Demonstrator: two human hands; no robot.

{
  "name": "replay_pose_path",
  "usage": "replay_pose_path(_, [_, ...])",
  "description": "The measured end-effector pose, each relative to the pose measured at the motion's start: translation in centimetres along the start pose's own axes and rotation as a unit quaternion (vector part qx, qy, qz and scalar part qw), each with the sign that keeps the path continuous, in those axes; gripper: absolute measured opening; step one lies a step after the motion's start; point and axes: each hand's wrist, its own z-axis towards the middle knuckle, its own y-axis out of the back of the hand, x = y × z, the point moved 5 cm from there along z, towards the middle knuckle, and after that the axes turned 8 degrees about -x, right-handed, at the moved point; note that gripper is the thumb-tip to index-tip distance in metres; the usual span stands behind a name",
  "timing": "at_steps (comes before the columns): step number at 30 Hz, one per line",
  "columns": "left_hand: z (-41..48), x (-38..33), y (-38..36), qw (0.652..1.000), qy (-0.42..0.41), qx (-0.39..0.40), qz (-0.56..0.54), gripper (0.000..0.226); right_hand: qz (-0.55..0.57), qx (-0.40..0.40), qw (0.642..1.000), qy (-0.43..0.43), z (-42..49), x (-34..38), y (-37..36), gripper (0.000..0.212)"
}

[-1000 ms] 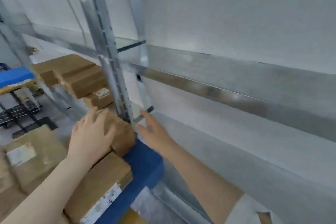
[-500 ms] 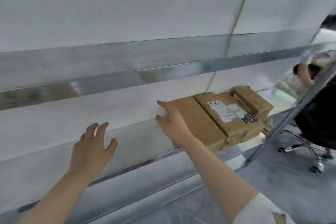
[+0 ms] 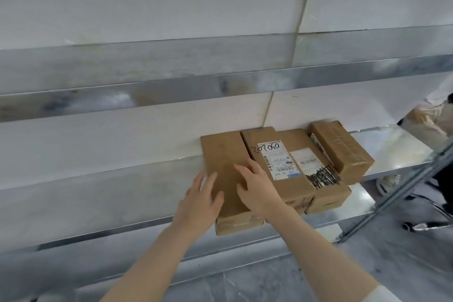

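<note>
A plain brown cardboard parcel (image 3: 224, 159) lies on a metal shelf (image 3: 98, 193), leftmost in a row of parcels. My left hand (image 3: 199, 200) lies at its near left edge with fingers straight. My right hand (image 3: 257, 187) rests flat on its top near the right side, fingers spread. To the right sits a larger parcel (image 3: 274, 154) with a white shipping label marked by hand. A small taped box (image 3: 340, 149) lies further right, on top of other parcels.
A second metal shelf (image 3: 171, 66) runs above, against a white wall. A slanted metal upright (image 3: 402, 191) stands at the right end. Beyond it are a person's shoe and legs (image 3: 389, 182) and a wheeled chair base (image 3: 426, 225) on the grey floor.
The view swung right from a blue cart of parcels to this shelf. Both hands moved onto the leftmost parcel; the left hand came over from the bare shelf.
</note>
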Motion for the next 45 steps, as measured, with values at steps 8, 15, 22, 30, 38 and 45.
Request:
replay_pose_path(8, [0.2, 2.2, -0.2, 0.993, 0.074, -0.089, -0.015, 0.050, 0.110, 0.041, 0.993, 0.028, 0.7, 0.7, -1.9, 0.046])
replay_pose_path(15, [-0.6, 5.9, 1.2, 0.979, 0.134, -0.054, -0.142, 0.053, 0.301, 0.092, 0.948, -0.035, -1.2, 1.3, -6.1, 0.047])
replay_pose_path(22, [-7.6, 10.0, 5.6, 0.966, 0.198, -0.104, -0.127, 0.055, 0.350, 0.131, 0.926, 0.052, -3.5, 5.8, -11.3, 0.065])
replay_pose_path(30, [-23.1, 22.3, 17.2, 0.888, 0.356, -0.271, -0.103, 0.054, 0.289, 0.304, 0.891, 0.175, -10.9, 26.8, -19.8, 0.064])
replay_pose_path(38, [-33.1, 30.0, 31.5, 0.819, 0.383, -0.419, -0.080, 0.056, 0.320, 0.382, 0.817, 0.290, -14.9, 47.8, -23.0, 0.056])
replay_pose_path(45, [-36.7, 36.2, 42.7, 0.774, 0.397, -0.487, -0.081, 0.056, 0.309, 0.431, 0.758, 0.379, -14.4, 63.6, -26.8, 0.050])
